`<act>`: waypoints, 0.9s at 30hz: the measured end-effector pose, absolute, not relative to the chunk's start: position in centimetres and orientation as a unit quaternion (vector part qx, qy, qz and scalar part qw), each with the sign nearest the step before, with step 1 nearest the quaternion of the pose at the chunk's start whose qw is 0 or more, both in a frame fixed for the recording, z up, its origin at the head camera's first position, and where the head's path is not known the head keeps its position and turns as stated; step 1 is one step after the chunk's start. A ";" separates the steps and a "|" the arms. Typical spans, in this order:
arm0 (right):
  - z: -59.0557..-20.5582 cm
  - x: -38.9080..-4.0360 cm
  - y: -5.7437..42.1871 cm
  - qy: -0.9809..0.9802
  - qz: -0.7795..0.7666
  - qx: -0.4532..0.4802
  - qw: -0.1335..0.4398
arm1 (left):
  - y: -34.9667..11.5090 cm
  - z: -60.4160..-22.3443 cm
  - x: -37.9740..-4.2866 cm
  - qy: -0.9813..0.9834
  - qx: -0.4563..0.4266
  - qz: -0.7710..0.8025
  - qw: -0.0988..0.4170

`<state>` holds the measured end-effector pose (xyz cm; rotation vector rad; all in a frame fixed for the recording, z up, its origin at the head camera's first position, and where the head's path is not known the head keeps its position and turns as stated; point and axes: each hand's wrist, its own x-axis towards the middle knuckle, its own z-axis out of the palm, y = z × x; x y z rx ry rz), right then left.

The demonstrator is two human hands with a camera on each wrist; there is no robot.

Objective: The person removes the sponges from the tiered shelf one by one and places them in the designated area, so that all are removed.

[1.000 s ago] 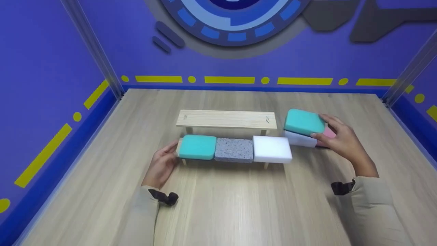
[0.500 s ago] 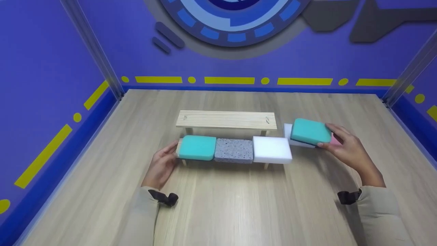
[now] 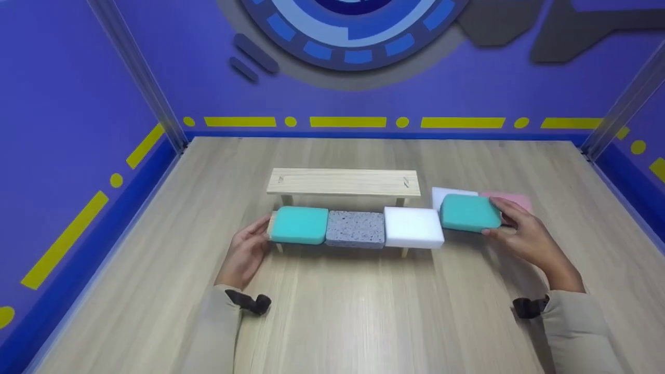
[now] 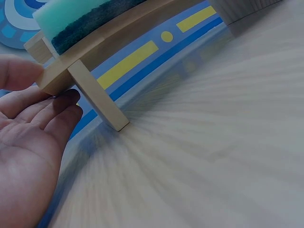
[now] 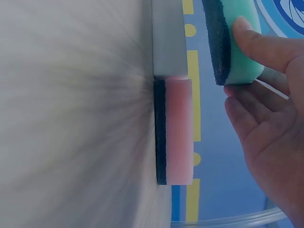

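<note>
In the head view my right hand (image 3: 524,236) pinches the right end of a teal sponge (image 3: 470,213). The right wrist view shows its dark scouring side facing down, held above the table. On a low wooden stand (image 4: 102,40) lie another teal sponge (image 3: 300,225), a grey speckled pumice-like block (image 3: 356,229) and a white sponge (image 3: 413,227), side by side. My left hand (image 3: 247,249) grips the stand's left end between thumb and fingers. Just beyond the held sponge, a white block (image 3: 447,193) and a pink sponge (image 5: 178,133) with a dark base lie on the table.
A second wooden stand (image 3: 343,182), with a bare top, stands behind the loaded one. Blue printed walls (image 3: 343,98) enclose the table (image 3: 332,311) at the back and sides.
My right hand has moved the teal sponge slightly right, then nearer to me, uncovering more of the white block and pink sponge. My left hand stays at the stand's end.
</note>
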<state>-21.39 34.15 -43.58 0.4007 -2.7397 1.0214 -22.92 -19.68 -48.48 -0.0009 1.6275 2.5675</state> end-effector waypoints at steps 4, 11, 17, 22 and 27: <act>-44.0 -21.2 34.1 -0.920 0.349 0.150 0.100 | -19.7 -48.6 -22.9 0.533 0.004 0.844 0.048; -45.0 -21.3 34.1 -0.902 0.378 0.181 0.105 | -19.7 -48.6 -22.9 0.527 0.007 0.848 0.049; -45.3 -21.3 34.1 -0.906 0.371 0.182 0.097 | -19.7 -48.6 -22.8 0.527 0.002 0.848 0.052; -45.0 -21.3 34.1 -0.913 0.363 0.175 0.060 | -19.7 -48.6 -22.8 0.535 0.000 0.843 0.047; -44.6 -21.2 34.3 -0.922 0.352 0.161 0.006 | -19.6 -48.5 -22.9 0.538 0.002 0.842 0.038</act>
